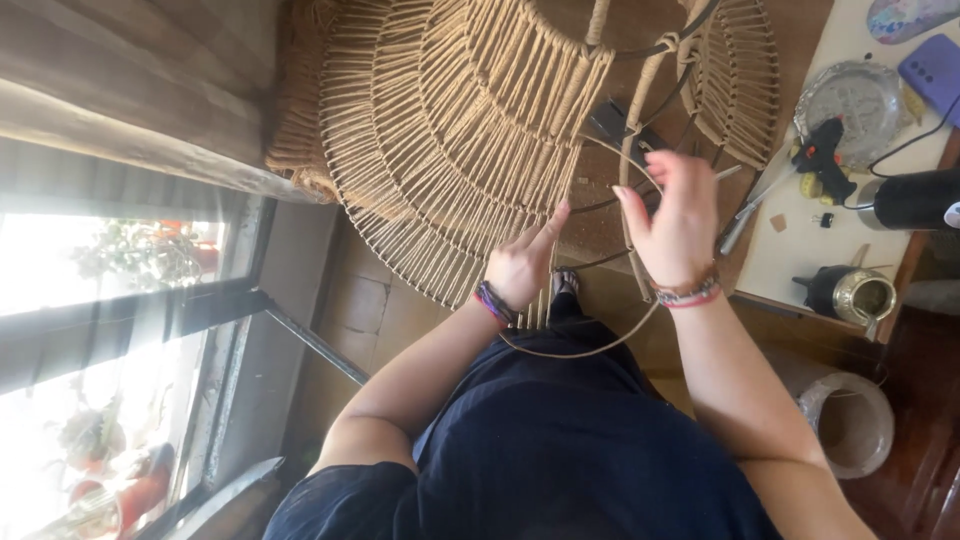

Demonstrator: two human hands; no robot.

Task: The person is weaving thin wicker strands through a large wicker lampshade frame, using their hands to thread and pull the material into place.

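1. Rope-wrapped wire lampshade frame hangs in front of the person, above their lap, its tiers of tan cord fanning out toward the window; one bare wire ring loops down between the two wrists.

2. Left hand rests against the lower edge of the woven cords, index finger stretched out along a strand and the other fingers curled in; whether they pinch a cord I cannot tell.

3. Right hand is raised beside a wrapped upright spoke, fingers spread apart and slightly blurred, closed on nothing that shows.

4. To do this step well, I judge the cord should be kept taut along the spoke, each turn laid tight against the last, with the left hand steadying the frame so the ring does not twist.

5. Counted: two hands, each with beaded bracelets at the wrist; one lampshade frame; one loose ring.

6. On the worktop at the right: one black glue gun, one round silvery dish, one purple phone, one dark cylinder, one small metal pot. One pale roll stands below it on the floor
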